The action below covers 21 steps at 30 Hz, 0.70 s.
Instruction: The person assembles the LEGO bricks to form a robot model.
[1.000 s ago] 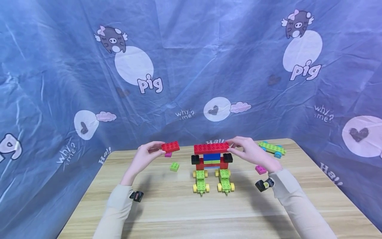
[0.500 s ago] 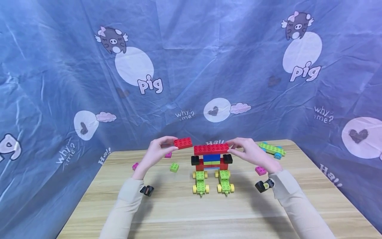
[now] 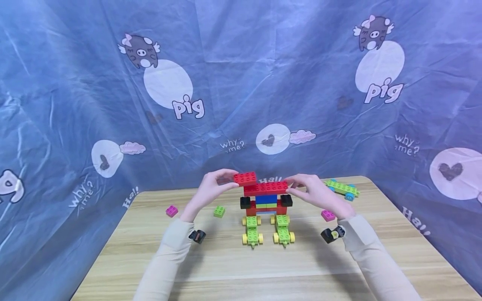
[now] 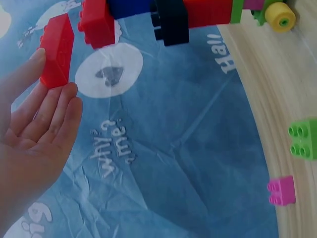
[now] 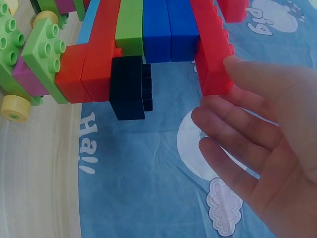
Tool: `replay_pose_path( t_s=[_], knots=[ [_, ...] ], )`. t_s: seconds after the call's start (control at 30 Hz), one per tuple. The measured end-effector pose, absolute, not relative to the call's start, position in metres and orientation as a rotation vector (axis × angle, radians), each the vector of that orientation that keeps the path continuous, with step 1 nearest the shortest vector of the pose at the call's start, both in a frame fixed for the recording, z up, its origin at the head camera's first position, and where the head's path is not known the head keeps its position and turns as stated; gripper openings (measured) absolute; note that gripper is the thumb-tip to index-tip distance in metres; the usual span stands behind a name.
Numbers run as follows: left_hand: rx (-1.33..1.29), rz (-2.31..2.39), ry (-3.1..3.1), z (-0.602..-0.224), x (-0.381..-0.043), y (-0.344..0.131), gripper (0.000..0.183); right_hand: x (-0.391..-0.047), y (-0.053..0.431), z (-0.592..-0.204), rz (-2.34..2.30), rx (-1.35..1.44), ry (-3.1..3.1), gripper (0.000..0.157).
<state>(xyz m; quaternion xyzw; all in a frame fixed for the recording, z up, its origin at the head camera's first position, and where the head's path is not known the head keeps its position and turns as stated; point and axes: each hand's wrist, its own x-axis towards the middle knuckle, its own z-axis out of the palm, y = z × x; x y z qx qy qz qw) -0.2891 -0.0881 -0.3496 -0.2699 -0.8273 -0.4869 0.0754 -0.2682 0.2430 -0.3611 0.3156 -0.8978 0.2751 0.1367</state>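
In the head view my left hand (image 3: 208,190) pinches a red building brick (image 3: 244,179) by its left end, between thumb and fingers. The brick hangs just above the left end of a long red brick (image 3: 272,187); a gap between the two shows in the left wrist view. That long brick tops a built figure with blue bricks (image 5: 183,34), black side bricks (image 5: 130,89) and green bases (image 3: 252,230) on yellow wheels. My right hand (image 3: 310,190) grips the long brick's right end, thumb on its near side and fingers behind.
On the wooden table (image 3: 226,267) lie a green brick (image 3: 219,211), a pink brick (image 3: 171,210) to the left and another pink brick (image 3: 328,215) by the right wrist. A green car base (image 3: 342,188) with blue wheels stands at the back right. Patterned blue cloth (image 3: 226,83) hangs behind.
My left hand has carried the red brick rightward and slightly up, from left of the figure to over its top. My right hand keeps its grip in place.
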Motion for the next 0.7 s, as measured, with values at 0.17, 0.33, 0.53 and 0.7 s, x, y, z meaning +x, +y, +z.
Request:
replay_pose_path(
  t_s=[0.17, 0.33, 0.53, 0.7],
  knots=[
    [-0.846, -1.452, -2.475, -0.350, -0.291, -0.077, 0.033, -0.269, 0.243, -0.362, 0.794, 0.916, -2.601, 0.031],
    [-0.863, -1.454, -2.470, -0.352, -0.293, -0.068, 0.032, -0.268, 0.243, -0.362, 0.796, 0.918, -2.598, 0.031],
    [-0.870, -1.456, -2.473, -0.354, -0.293, -0.058, 0.032, -0.268, 0.243, -0.361, 0.797, 0.921, -2.591, 0.031],
    [-0.869, -1.459, -2.492, -0.354, -0.293, -0.052, 0.033, -0.268, 0.243, -0.360, 0.788, 0.923, -2.589, 0.032]
  ],
)
